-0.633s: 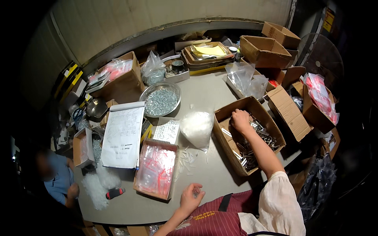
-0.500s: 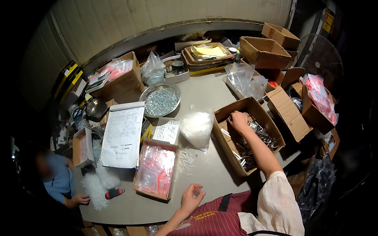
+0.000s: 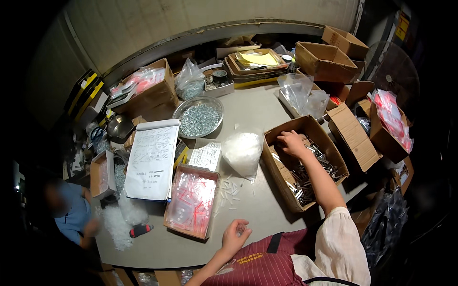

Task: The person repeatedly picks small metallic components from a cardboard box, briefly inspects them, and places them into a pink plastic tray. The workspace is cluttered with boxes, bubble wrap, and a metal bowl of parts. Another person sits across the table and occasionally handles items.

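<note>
My right hand (image 3: 292, 144) reaches into a cardboard box (image 3: 270, 176), its fingers bent together near the far left corner; whatever they grip is hidden. Many small metal pieces (image 3: 305, 183), shiny and dark, lie in that box. Close to my body, above the table's front edge, my left hand (image 3: 234, 237) is curled with thumb and fingers drawn in. What it holds is too small to name. Between the hands stands a clear bag of white material (image 3: 242, 151), with small white plastic sticks (image 3: 231, 191) scattered beside it. Left of them, a shallow carton (image 3: 208, 230) holds red-edged plastic bags (image 3: 193, 198).
A metal bowl (image 3: 221, 125) full of small silvery parts stands behind a clipboard with paper (image 3: 151, 162). At left lie a white plastic pile (image 3: 116, 226) and a red-and-black tool (image 3: 141, 230), near a co-worker (image 3: 74, 209). Cartons (image 3: 324, 62) crowd the back and right.
The whole view has shifted slightly. The co-worker's hand has drawn back from the white pile. My right hand stays in the box, and my left remains curled in front of me.
</note>
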Action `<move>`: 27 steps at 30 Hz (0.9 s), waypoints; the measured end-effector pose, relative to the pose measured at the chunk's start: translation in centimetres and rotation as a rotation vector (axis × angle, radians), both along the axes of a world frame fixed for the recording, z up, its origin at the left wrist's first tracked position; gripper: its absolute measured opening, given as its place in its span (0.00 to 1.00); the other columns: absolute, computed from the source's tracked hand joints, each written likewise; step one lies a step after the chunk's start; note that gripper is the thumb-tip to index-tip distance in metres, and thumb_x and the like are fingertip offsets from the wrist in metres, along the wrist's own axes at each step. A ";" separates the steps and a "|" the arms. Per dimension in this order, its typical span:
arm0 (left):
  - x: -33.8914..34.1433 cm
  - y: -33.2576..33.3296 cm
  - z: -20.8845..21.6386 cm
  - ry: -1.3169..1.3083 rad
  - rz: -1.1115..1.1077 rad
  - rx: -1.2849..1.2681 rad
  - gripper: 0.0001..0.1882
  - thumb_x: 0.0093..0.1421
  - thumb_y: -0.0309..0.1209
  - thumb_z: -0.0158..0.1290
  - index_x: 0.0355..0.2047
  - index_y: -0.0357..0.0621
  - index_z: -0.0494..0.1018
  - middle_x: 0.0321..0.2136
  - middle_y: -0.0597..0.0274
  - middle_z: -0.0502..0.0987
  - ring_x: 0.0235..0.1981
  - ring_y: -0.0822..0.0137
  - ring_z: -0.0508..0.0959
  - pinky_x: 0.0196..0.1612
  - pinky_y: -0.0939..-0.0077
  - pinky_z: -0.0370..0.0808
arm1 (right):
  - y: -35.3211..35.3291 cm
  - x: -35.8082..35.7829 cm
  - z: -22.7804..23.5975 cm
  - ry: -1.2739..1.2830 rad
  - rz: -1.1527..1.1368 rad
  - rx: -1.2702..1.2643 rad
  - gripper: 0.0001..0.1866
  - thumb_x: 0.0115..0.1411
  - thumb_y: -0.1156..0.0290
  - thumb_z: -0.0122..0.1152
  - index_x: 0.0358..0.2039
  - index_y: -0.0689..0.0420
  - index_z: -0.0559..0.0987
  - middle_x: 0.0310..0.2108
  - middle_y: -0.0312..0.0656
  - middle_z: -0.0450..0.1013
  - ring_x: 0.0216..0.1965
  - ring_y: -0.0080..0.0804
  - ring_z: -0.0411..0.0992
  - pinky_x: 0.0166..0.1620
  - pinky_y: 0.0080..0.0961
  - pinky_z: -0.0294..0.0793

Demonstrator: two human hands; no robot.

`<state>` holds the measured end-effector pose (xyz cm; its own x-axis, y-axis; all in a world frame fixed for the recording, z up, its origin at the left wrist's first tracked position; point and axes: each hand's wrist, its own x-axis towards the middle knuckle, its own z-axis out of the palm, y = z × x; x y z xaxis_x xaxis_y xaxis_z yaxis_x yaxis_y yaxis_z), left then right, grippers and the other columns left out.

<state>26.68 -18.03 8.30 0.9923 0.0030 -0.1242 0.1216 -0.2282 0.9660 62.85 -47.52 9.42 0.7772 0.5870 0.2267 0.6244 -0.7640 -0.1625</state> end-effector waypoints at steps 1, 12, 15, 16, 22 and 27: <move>-0.1 0.1 0.0 0.003 0.001 0.001 0.14 0.58 0.28 0.64 0.43 0.40 0.76 0.27 0.65 0.77 0.30 0.72 0.77 0.38 0.75 0.75 | 0.1 -0.1 0.4 -0.011 -0.007 0.005 0.23 0.44 0.74 0.69 0.45 0.54 0.82 0.41 0.44 0.76 0.46 0.45 0.74 0.51 0.43 0.70; -0.1 -0.3 -0.8 -0.003 -0.013 -0.085 0.20 0.58 0.26 0.64 0.49 0.38 0.72 0.30 0.65 0.77 0.34 0.72 0.78 0.42 0.75 0.75 | -1.1 0.7 -0.2 -0.072 -0.323 0.109 0.13 0.55 0.66 0.67 0.39 0.58 0.80 0.37 0.50 0.78 0.39 0.54 0.77 0.44 0.48 0.77; -0.1 -0.1 -0.7 0.007 -0.042 -0.086 0.21 0.58 0.26 0.64 0.50 0.38 0.71 0.31 0.64 0.77 0.35 0.71 0.78 0.43 0.74 0.75 | -0.9 0.7 -0.2 -0.062 -0.398 0.090 0.12 0.56 0.67 0.66 0.38 0.59 0.79 0.36 0.51 0.78 0.40 0.55 0.77 0.45 0.49 0.77; 0.0 -0.1 -0.5 0.009 -0.044 -0.075 0.21 0.58 0.26 0.64 0.50 0.38 0.71 0.31 0.64 0.77 0.35 0.70 0.78 0.43 0.74 0.75 | -1.0 0.8 -0.3 -0.053 -0.426 0.071 0.12 0.56 0.68 0.66 0.38 0.59 0.79 0.36 0.51 0.78 0.41 0.55 0.77 0.45 0.49 0.77; -0.3 -0.2 0.2 0.004 -0.042 -0.008 0.19 0.58 0.27 0.64 0.49 0.39 0.72 0.30 0.64 0.77 0.35 0.69 0.78 0.43 0.72 0.75 | -0.8 0.8 -0.8 0.041 -0.423 0.080 0.12 0.56 0.68 0.65 0.38 0.61 0.79 0.37 0.53 0.78 0.43 0.55 0.77 0.47 0.48 0.77; -0.5 -0.1 -0.6 -0.003 -0.025 -0.021 0.20 0.59 0.28 0.64 0.49 0.40 0.72 0.30 0.63 0.78 0.34 0.68 0.78 0.43 0.73 0.75 | 0.0 -0.1 0.5 0.100 -0.541 0.063 0.13 0.55 0.69 0.66 0.40 0.61 0.79 0.39 0.54 0.79 0.45 0.55 0.77 0.48 0.48 0.77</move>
<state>26.19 -18.09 7.69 0.9924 -0.0239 -0.1209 0.1132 -0.2110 0.9709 62.78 -47.50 9.88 0.9837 0.0854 0.1585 0.1246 -0.9584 -0.2568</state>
